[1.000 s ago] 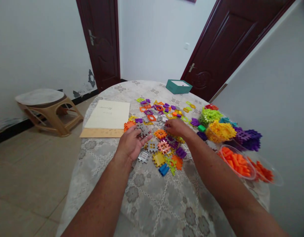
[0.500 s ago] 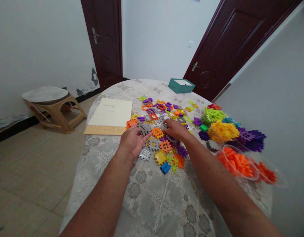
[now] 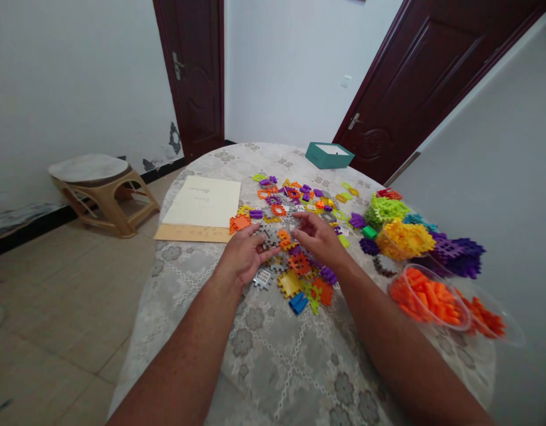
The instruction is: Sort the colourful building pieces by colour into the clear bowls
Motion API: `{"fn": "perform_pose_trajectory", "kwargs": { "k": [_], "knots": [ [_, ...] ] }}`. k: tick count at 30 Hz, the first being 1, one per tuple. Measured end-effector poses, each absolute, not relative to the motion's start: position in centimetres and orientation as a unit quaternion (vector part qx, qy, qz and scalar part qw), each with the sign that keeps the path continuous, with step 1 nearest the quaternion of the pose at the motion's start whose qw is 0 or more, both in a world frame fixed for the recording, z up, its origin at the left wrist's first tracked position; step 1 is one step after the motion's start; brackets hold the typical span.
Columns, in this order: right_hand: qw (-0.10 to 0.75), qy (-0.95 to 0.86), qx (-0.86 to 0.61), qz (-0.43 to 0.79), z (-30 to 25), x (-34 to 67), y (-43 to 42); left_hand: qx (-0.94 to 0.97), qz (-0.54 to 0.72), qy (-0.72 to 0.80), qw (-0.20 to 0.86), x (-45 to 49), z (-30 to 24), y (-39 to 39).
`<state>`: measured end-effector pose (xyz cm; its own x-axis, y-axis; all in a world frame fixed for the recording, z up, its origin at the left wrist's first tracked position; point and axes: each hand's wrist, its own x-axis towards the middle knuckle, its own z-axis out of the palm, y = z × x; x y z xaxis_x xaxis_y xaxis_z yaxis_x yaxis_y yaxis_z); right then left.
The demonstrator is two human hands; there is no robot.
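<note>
Between the thumb and fingers of my left hand (image 3: 241, 253) is a grey notched building tile (image 3: 269, 236), tilted above the pile. My right hand (image 3: 319, 235) hovers just to its right, thumb and index finger apart, with nothing clearly between them. An orange tile (image 3: 285, 239) lies between the two hands. Close below are an orange window tile (image 3: 299, 264), a yellow tile (image 3: 290, 284), a grey tile with a white window (image 3: 262, 278) and a blue piece (image 3: 298, 303). My right hand hides part of the pile.
A cream folder (image 3: 202, 201) lies on the left of the round table. At the back stands a green box (image 3: 329, 156). Yellow pieces (image 3: 406, 236) and a clear tub of orange pieces (image 3: 432, 296) are on the right. A stool (image 3: 104, 189) stands left of the table.
The grey tile in my left hand has moved slightly right and turned. My right hand has lifted from the pile, its thumb and index finger now more spread. The view has shifted a little.
</note>
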<state>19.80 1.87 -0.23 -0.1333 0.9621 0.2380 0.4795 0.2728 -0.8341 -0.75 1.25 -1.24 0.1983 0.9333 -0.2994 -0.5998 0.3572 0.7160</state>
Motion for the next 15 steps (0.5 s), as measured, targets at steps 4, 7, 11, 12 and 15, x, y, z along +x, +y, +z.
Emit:
{"fn": "perform_pose_trajectory", "kwargs": {
  "k": [4, 7, 11, 12, 15],
  "knots": [
    [0.355, -0.756, -0.494, 0.243, 0.6, 17.7, 0.3, 0.243, 0.498, 0.364, 0.748, -0.7, -1.3, 0.9],
    [0.328, -0.792, -0.481, 0.185, 0.5, 17.0, 0.3, 0.243, 0.495, 0.361, 0.752, -0.6, -1.3, 0.7],
    [0.330, -0.803, -0.471, 0.157, 0.0, 17.1, 0.9, 0.253, 0.490, 0.358, 0.754, -0.6, -1.1, 0.5],
    [0.335, -0.801, -0.469, 0.161, -0.1, 17.2, 1.0, 0.260, 0.488, 0.356, 0.754, -0.6, -1.1, 0.5],
    [0.338, -0.802, -0.461, 0.172, -0.2, 17.5, 1.1, 0.293, 0.476, 0.343, 0.755, -0.6, -1.0, 0.4]
  ]
}}
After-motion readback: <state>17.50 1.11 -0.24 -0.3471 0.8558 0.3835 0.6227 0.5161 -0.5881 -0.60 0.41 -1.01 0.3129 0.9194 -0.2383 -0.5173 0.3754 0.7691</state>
